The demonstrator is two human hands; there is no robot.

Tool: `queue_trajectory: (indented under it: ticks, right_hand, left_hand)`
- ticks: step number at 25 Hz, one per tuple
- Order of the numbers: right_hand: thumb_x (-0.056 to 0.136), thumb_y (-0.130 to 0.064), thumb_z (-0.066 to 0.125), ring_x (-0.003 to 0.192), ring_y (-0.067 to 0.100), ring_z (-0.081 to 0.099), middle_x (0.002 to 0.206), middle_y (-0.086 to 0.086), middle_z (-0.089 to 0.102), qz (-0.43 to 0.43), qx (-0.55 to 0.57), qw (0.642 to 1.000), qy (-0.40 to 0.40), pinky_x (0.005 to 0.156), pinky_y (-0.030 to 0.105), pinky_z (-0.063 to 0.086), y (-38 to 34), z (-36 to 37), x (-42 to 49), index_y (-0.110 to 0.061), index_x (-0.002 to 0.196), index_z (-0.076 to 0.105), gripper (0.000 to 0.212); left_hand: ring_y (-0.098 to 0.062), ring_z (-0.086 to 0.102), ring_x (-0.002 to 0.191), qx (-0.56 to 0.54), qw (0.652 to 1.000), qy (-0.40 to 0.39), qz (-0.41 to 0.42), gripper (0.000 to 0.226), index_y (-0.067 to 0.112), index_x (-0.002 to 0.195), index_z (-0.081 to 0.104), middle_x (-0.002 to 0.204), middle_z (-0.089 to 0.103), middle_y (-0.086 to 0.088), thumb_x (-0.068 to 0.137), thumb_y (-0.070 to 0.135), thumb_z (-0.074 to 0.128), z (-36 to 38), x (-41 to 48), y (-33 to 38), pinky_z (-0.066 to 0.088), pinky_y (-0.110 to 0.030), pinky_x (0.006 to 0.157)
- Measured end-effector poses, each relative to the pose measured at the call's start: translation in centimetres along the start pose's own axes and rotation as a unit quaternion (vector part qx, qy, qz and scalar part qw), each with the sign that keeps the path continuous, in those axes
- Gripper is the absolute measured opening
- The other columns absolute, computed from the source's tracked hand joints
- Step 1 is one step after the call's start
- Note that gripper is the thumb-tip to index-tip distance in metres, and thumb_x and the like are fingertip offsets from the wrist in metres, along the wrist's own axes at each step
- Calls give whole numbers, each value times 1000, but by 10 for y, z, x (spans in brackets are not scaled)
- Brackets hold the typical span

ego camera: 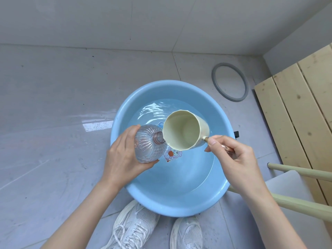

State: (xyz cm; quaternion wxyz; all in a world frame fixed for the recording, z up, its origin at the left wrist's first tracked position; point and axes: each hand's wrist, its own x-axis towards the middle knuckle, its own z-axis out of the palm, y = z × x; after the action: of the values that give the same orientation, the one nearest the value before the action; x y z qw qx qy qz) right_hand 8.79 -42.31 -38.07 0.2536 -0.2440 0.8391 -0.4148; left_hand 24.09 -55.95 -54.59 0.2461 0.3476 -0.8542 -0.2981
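A blue plastic basin (pixel 125 177) holding shallow water stands on the tiled floor. My left hand (pixel 122 155) grips a clear ribbed plastic bottle (pixel 149 146) over the basin, its open neck pointing up and to the right. My right hand (pixel 233 159) pinches the handle of a cream-coloured cup (pixel 183 130) with water in it. The cup is tilted, and its rim touches the bottle's mouth. A cartoon sticker (pixel 172 154) shows on the basin's bottom, partly hidden by the bottle and cup.
Two white sneakers (pixel 136 229) stand at the basin's near edge. A grey rubber ring (pixel 230 81) lies on the floor at the back right. A slatted wooden board (pixel 296 114) and a stool with pale legs (pixel 296 205) stand on the right.
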Motion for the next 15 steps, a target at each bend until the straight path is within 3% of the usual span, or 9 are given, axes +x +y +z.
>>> queue_trajectory:
  ticks: [8, 12, 15]
  right_hand:
    - [89, -16, 62, 55, -4, 52, 80, -2, 66, 1, -11, 1000, -1, 59, 3, 36, -6, 1, -1, -12, 67, 66, 23]
    - [89, -17, 62, 53, -3, 51, 80, 0, 66, 2, -13, 1000, 4, 57, 4, 36, -8, 1, 0, -9, 67, 66, 24]
    - [89, -18, 63, 54, -2, 52, 80, -1, 66, 1, -14, 1000, 7, 58, 5, 37, -9, 1, 0, -10, 66, 65, 25]
  left_hand:
    - [-20, 51, 114, -1, 1000, 6, 13, 100, 5, 128, 44, 125, 59, -10, 50, 52, 84, -1, 0, 0, 38, -27, 93]
    - [-23, 54, 113, 1, 1000, 1, 10, 104, 5, 129, 43, 126, 59, -10, 47, 49, 90, 1, 0, -1, 38, -27, 94]
    - [-20, 51, 114, -1, 1000, 5, 13, 98, 5, 129, 43, 126, 59, -10, 53, 57, 77, 0, 1, -1, 38, -26, 94]
